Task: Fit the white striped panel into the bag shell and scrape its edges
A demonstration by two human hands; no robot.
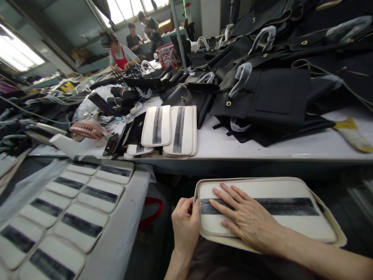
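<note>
A white panel (271,212) with a dark stripe lies flat on a slightly larger cream backing piece (335,237) in front of the person, below the table (262,144). The right hand (247,221) rests on its left half, fingers spread and flat across the stripe. The left hand (185,225) pinches the panel's left edge, fingers closed on it. Matching striped panels (171,130) sit stacked on the table above, beside black bags (271,97).
</note>
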